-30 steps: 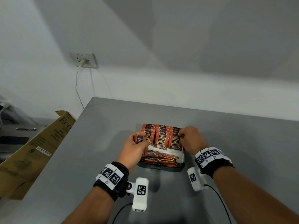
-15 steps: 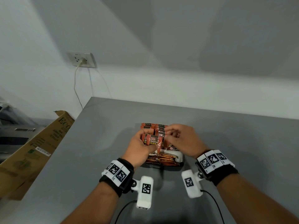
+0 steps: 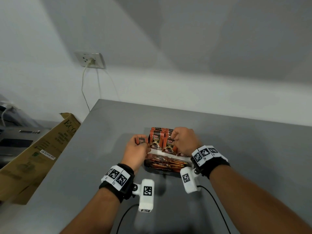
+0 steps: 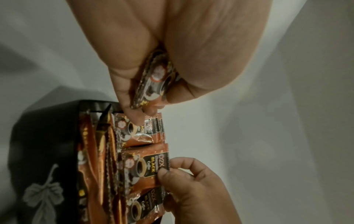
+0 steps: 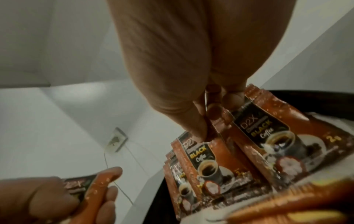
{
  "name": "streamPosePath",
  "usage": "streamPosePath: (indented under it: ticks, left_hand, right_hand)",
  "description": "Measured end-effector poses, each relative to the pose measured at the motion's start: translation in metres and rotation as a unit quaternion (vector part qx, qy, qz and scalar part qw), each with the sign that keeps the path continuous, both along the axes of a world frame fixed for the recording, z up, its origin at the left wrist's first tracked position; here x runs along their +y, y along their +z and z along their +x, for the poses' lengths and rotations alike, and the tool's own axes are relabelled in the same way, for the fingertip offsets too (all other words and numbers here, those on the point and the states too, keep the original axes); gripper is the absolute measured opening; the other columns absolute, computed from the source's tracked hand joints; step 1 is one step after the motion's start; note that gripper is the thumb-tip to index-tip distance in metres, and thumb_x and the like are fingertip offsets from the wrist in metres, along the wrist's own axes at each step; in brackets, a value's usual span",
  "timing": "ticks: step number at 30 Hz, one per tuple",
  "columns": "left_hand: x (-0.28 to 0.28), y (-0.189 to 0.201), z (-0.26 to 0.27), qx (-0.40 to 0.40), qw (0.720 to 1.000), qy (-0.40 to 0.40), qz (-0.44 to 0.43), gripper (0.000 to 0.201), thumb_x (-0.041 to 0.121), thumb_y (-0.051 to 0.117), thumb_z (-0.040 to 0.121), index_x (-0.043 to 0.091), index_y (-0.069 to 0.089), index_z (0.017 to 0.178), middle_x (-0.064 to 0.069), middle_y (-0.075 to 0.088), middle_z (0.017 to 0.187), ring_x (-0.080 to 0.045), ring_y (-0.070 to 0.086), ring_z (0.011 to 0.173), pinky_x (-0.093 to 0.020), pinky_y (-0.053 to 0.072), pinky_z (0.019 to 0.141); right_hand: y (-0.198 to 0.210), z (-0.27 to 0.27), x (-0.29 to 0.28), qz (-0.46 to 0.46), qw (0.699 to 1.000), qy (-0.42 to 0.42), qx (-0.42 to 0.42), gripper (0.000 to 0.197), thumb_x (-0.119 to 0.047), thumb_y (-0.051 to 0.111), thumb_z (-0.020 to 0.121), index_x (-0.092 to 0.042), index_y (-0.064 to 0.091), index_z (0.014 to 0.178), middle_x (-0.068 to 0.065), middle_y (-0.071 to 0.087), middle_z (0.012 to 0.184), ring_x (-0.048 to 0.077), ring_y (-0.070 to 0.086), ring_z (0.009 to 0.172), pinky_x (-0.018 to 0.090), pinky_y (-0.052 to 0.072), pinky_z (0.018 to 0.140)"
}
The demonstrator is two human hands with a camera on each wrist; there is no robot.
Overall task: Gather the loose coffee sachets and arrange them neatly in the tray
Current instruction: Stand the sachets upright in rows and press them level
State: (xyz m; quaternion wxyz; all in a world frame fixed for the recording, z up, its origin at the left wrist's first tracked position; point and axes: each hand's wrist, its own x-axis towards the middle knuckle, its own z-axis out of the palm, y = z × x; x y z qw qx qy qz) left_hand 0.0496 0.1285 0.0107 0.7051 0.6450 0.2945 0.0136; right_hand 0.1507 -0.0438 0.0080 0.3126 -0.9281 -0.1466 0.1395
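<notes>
Over the tray (image 3: 152, 168), left hand (image 3: 136, 150) grips one sachet (image 3: 142, 141); right hand (image 3: 184, 141) pinches the standing sachets (image 3: 169, 144), parting them; slot it upright.

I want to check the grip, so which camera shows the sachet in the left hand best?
The left wrist view: the sachet fills the centre, edge-on, pinched between thumb and fingers of the left hand. The head view shows only its small top label above the hand. The right wrist view shows part of it at the lower-left corner.
</notes>
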Motion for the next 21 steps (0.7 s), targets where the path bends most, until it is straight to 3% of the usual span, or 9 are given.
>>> streamPosePath:
  ticks: [4, 7, 9, 11, 14, 18, 21]
  left_hand:
    - [0.004, -0.002, -0.005, -0.005, 1.000, -0.003, 0.014, 0.033, -0.012, 0.052, 0.088, 0.017, 0.057, 0.104, -0.008, 0.069, 0.090, -0.016, 0.067, 0.065, -0.029, 0.054, 0.057]
    - [0.006, -0.004, -0.006, -0.002, 1.000, 0.002, 0.018, 0.035, -0.014, 0.055, 0.086, 0.013, 0.058, 0.108, -0.008, 0.070, 0.091, -0.015, 0.069, 0.064, -0.023, 0.053, 0.052]
    - [0.005, -0.005, -0.006, 0.006, 1.000, -0.009, 0.022, 0.037, -0.013, 0.056, 0.084, 0.013, 0.058, 0.111, -0.009, 0.071, 0.095, -0.018, 0.072, 0.072, -0.029, 0.058, 0.059]
    - [0.004, -0.007, -0.006, 0.013, 0.999, -0.022, 0.035, 0.038, -0.010, 0.059, 0.081, 0.017, 0.060, 0.109, -0.009, 0.073, 0.099, -0.023, 0.073, 0.085, -0.043, 0.062, 0.074]
    - [0.001, -0.008, -0.005, 0.010, 0.997, -0.033, 0.063, 0.034, -0.004, 0.065, 0.080, 0.019, 0.062, 0.105, -0.007, 0.075, 0.096, -0.025, 0.073, 0.090, -0.052, 0.059, 0.086]
    - [-0.003, -0.008, -0.004, -0.009, 0.996, -0.055, 0.071, 0.037, -0.004, 0.075, 0.078, 0.017, 0.062, 0.106, -0.007, 0.076, 0.093, -0.025, 0.074, 0.087, -0.053, 0.059, 0.084]
    - [-0.006, -0.008, -0.001, -0.027, 0.994, -0.082, 0.070, 0.050, -0.010, 0.078, 0.071, 0.016, 0.061, 0.111, -0.010, 0.076, 0.095, -0.028, 0.074, 0.088, -0.052, 0.059, 0.085]
  right_hand:
    - [-0.009, 0.001, 0.008, -0.054, 0.998, 0.024, 0.008, 0.025, 0.006, 0.061, 0.088, -0.017, 0.071, 0.092, 0.000, 0.070, 0.092, 0.018, 0.069, 0.080, 0.027, 0.057, 0.068]
    - [-0.012, 0.002, 0.009, -0.075, 0.997, 0.027, -0.008, 0.029, 0.010, 0.052, 0.087, -0.014, 0.069, 0.090, 0.003, 0.071, 0.088, 0.022, 0.072, 0.078, 0.035, 0.062, 0.071]
    - [-0.014, 0.003, 0.009, -0.079, 0.996, 0.026, -0.021, 0.030, 0.009, 0.049, 0.088, -0.015, 0.067, 0.089, 0.003, 0.070, 0.085, 0.022, 0.072, 0.073, 0.040, 0.063, 0.072]
    - [-0.015, 0.002, 0.008, -0.077, 0.996, 0.029, -0.029, 0.030, 0.008, 0.047, 0.089, -0.015, 0.066, 0.088, 0.002, 0.069, 0.081, 0.021, 0.071, 0.071, 0.041, 0.063, 0.072]
    - [-0.012, -0.001, 0.007, -0.072, 0.996, 0.039, -0.037, 0.029, 0.007, 0.049, 0.089, -0.015, 0.067, 0.092, 0.003, 0.068, 0.084, 0.022, 0.069, 0.074, 0.041, 0.062, 0.073]
    - [0.003, -0.005, 0.005, 0.014, 0.997, 0.031, -0.075, 0.017, -0.007, 0.065, 0.085, -0.016, 0.072, 0.098, -0.003, 0.067, 0.097, 0.015, 0.065, 0.086, 0.030, 0.056, 0.080]
    - [0.021, -0.014, 0.008, 0.106, 0.991, 0.084, -0.002, 0.020, -0.015, 0.070, 0.085, -0.018, 0.073, 0.104, -0.007, 0.073, 0.094, 0.005, 0.069, 0.086, 0.019, 0.056, 0.079]
